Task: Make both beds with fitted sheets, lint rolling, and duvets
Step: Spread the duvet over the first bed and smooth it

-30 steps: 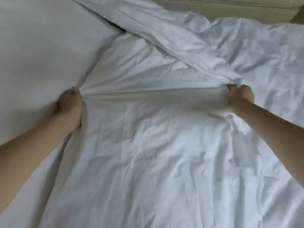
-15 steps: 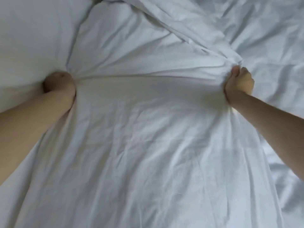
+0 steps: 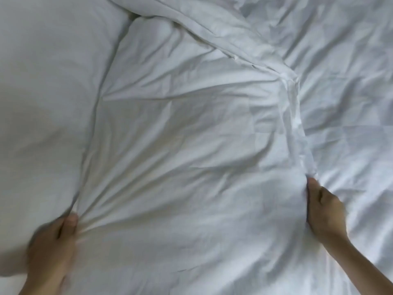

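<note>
Clearly the step in hand is spreading the duvet [image 3: 191,167], which lies creased across the middle. Beside a smooth white sheet [image 3: 42,103], the blurred left hand [image 3: 53,241] curls its fingers round a bunch of it. The right hand [image 3: 325,211] pinches its gathered right edge. Next, likely, comes an even two-handed pull to flatten it. Rumpled bedding [image 3: 350,103] fills the right; no room shows.
</note>
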The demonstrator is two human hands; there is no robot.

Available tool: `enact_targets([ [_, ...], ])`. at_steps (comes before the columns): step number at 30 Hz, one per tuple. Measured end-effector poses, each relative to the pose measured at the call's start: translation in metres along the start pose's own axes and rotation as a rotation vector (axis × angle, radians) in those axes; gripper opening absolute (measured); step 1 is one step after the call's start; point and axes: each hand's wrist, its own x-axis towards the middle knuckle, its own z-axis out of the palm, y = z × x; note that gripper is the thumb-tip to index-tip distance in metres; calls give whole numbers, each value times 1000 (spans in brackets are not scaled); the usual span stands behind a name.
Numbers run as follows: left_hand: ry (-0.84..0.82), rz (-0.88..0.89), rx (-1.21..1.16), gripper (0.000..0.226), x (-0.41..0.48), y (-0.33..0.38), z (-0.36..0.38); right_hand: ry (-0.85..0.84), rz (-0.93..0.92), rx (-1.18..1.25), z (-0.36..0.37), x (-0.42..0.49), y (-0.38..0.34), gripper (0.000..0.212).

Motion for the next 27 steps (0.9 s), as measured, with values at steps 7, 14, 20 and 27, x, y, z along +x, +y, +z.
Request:
enact_targets([
  [7, -3, -217, -299, 60, -32, -12, -6, -40, 103, 114, -17, -13, 15, 67],
  [14, -96, -529, -132, 46, -103, -86, -15, -204, 165, 7, -24, -132, 55, 110],
  [20, -137, -331, -174, 50, -141, -92, -24, 7, 255, -20, -29, -135, 65, 49],
  [27, -98, -261, -252, 76, -206, -103, -30, 133, -808, -174, 65, -295, -43, 48],
])
